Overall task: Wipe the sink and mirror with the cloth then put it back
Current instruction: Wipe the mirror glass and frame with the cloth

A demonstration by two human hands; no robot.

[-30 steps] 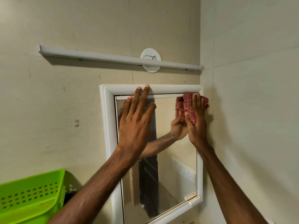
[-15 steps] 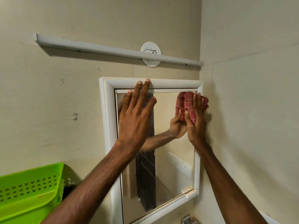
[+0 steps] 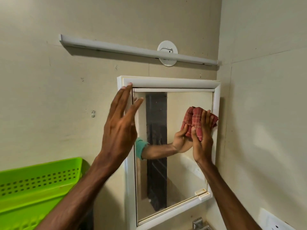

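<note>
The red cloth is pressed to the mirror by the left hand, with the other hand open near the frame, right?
No: in the head view the right hand presses the red cloth to the mirror; the left hand is the open one near the frame.

The light was soft, warm and even, and the beige wall (image 3: 49,113) read mid-bright. It fell from above: the white bar (image 3: 116,48) in the upper middle threw a dull band of shadow just beneath itself, and the green basket (image 3: 38,185) at lower left darkened the wall by its right edge. The mirror (image 3: 182,171) glass looked pale and faintly streaked. Motion blur smeared the left hand (image 3: 119,128), worst at the fingertips. Wide-angle distortion slanted the bar and the wall corner at upper right.
</note>
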